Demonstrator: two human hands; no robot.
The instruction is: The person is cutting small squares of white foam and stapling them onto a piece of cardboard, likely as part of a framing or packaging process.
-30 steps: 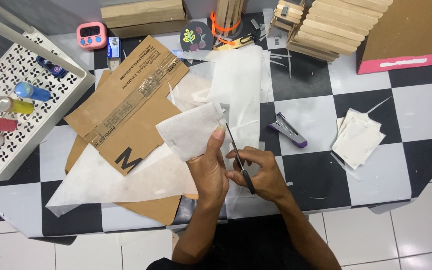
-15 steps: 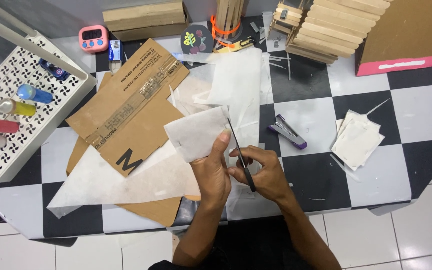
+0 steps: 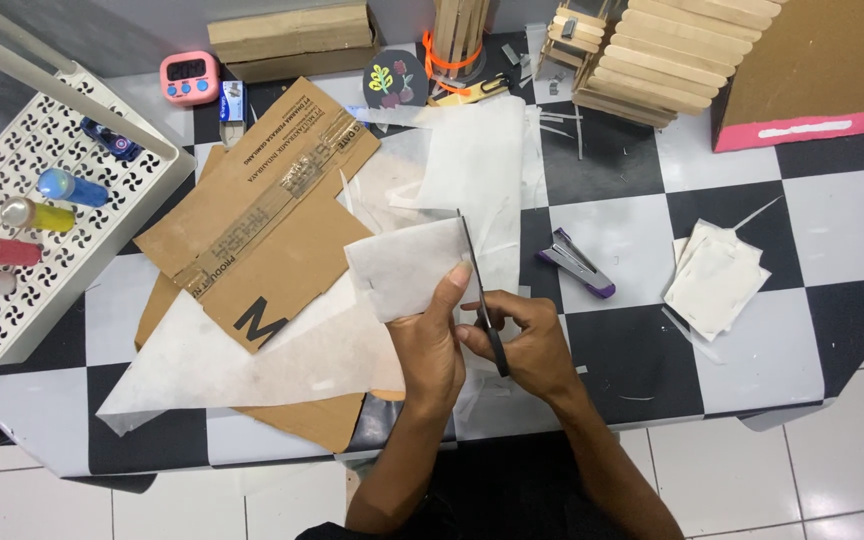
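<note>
Bright, even overhead light; soft shadows, sharp focus throughout.

The sheet [image 3: 407, 268] looks like thin, matt white paper or fabric, slightly translucent. The scissors [image 3: 480, 300] have dark metal blades. The cardboard [image 3: 252, 230] is brown, matt, with a glossy tape strip. The table [image 3: 622, 200] has a smooth, faintly shiny chequered cover. The rack [image 3: 27, 260] is white perforated plastic. The sticks [image 3: 652, 60] are pale wood.

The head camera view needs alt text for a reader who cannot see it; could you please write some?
Seen from above, a person's right hand works scissors along the edge of a white sheet that the left hand holds over a black-and-white checkered table. Flattened cardboard lies left; a purple stapler and a stack of cut white squares lie right.
</note>
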